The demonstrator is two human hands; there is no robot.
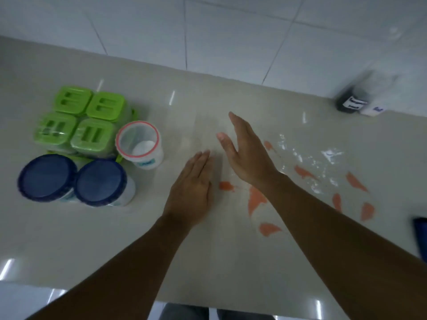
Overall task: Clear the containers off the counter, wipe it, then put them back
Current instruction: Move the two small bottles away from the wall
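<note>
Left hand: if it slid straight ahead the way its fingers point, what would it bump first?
Probably nothing on the counter. The left hand points up and slightly right across bare surface toward the tiled wall, passing right of the red-rimmed container.

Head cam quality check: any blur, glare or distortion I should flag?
Head view: dim, bluish cast overall. Motion blur smears the dark jar at the far right, and both hands, left hand and right hand, are soft. Small glare streaks dot the glossy counter. Wide-angle bending curves the counter's back edge. The green-lidded containers read fairly sharp.
</note>
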